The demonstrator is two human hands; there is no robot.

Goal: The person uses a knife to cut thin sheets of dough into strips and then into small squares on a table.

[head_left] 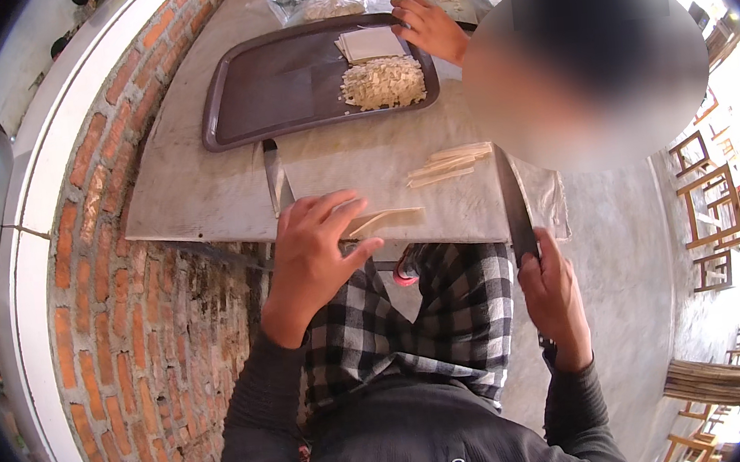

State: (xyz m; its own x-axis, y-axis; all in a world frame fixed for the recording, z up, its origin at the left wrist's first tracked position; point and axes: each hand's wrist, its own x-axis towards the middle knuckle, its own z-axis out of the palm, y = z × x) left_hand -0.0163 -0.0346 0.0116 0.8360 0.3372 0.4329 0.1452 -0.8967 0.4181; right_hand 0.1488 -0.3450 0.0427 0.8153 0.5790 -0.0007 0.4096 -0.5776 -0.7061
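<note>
My right hand [554, 289] grips the handle of a long knife [514, 195], its blade pointing away from me over the table's right part. My left hand [313, 245] hovers at the table's near edge, fingers apart, with nothing visible in them. Beside its fingertips lies a flat pale dough strip [394, 218]. A second knife [276, 176] lies just beyond that hand, its handle end hidden behind it. Between the two knives, nearer the right one, is a small pile of pale dough strips [451, 163].
A brown tray [263, 90] holds a stack of square dough sheets [373, 44] and a heap of small cut pieces [382, 83]. Another person's hand [432, 27] is at its right rim. Plastic bags [321, 2] lie behind. A brick wall [114, 256] borders the left.
</note>
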